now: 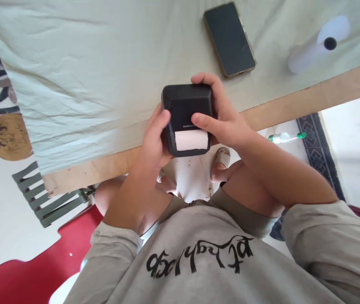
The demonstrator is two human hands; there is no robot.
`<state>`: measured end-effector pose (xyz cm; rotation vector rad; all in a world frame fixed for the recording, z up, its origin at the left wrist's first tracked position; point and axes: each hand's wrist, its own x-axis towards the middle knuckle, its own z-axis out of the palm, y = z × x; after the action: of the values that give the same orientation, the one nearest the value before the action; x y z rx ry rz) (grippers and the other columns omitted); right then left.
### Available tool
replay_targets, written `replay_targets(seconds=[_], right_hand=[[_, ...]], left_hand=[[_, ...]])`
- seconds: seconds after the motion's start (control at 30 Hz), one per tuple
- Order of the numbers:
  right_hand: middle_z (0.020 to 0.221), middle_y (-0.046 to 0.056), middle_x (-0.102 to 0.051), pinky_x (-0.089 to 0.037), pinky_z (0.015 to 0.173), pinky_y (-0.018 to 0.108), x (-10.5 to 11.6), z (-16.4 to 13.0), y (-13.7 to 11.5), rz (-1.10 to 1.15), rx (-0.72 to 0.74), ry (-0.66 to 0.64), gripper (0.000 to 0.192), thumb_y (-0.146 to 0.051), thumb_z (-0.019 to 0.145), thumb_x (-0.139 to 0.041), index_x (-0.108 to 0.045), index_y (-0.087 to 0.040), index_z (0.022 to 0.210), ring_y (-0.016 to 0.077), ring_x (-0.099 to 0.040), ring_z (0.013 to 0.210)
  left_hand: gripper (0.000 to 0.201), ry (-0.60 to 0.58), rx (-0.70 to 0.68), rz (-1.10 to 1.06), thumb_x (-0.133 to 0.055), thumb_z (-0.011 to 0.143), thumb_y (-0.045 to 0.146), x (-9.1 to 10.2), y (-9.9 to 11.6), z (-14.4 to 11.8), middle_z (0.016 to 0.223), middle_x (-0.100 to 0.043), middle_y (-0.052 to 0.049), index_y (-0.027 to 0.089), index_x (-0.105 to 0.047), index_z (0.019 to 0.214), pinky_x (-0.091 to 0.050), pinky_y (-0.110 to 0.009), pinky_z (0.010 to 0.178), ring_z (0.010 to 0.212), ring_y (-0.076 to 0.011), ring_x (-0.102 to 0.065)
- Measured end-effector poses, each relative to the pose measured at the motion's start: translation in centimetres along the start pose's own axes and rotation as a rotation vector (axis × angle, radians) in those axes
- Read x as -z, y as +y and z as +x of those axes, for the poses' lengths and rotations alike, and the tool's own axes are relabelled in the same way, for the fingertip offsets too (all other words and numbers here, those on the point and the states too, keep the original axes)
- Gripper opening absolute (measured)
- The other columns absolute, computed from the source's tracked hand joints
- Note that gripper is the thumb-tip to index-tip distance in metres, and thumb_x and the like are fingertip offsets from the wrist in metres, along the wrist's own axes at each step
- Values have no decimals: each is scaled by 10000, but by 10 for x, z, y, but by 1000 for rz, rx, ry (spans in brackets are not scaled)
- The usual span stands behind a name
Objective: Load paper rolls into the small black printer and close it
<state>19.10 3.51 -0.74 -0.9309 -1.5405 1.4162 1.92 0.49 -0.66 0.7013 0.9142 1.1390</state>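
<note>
While two hands (154,135) (224,122) grip one printer (186,105), one phone (229,38) lies near.

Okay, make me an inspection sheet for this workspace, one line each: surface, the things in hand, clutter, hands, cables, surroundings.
Surface: table with a wooden edge, covered by a wrinkled pale green cloth.
Things in hand: small black printer with white paper showing at its slot, held at the table's near edge.
Clutter: dark phone face up on the cloth; white paper roll lying on its side.
Hands: left hand grips the printer's left side; right hand wraps its right side, thumb on the front.
Cables: nothing seen.
Surroundings: red chair, slatted grey-green chair, patterned rug, white floor.
</note>
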Motion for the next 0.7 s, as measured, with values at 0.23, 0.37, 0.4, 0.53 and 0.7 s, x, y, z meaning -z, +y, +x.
replay_targets(seconds=[0.23,0.37,0.4,0.53,0.7], right_hand=[[1378,103,-542,-591,980,414,-13,-3,4,-36,62,107,703,-637,880,-635,-313,-303,1409,238,-626,1177],[1516,106,-468,-441,1205,490,-7,-5,-6,-234,154,144,617,-625,928,-565,-411,-288,1421,270,-463,1426],[1538,100,-456,-421,1223,495,-4,-5,-8,-266,184,136,624,-636,916,-576,-435,-289,1416,279,-430,1459],[1552,88,-472,-437,1213,515,6,-2,-13,-303,235,-12,717,-650,834,-674,-446,-307,1421,308,-431,1468],[1528,85,-492,-415,1228,522,14,-1,-14,-417,345,-89,745,-549,775,-777,-445,-329,1404,317,-385,1502]], left_hand=[[489,47,102,-96,-510,950,669,1,1,7,1196,-757,-62,238,-718,1050,-551,-446,1037,1343,-322,-597],[461,86,119,-107,-541,947,644,-1,2,2,1194,-760,-56,234,-716,1063,-546,-456,1042,1312,-317,-621],[472,89,113,-103,-562,933,656,-2,2,1,1185,-761,-58,228,-712,1067,-544,-455,1043,1313,-324,-620],[439,63,109,-88,-576,925,648,-1,4,0,1157,-758,-61,228,-681,1002,-554,-440,1016,1309,-340,-619],[425,29,122,-71,-485,967,590,-2,7,3,1162,-751,-92,215,-683,981,-589,-475,985,1285,-332,-638]])
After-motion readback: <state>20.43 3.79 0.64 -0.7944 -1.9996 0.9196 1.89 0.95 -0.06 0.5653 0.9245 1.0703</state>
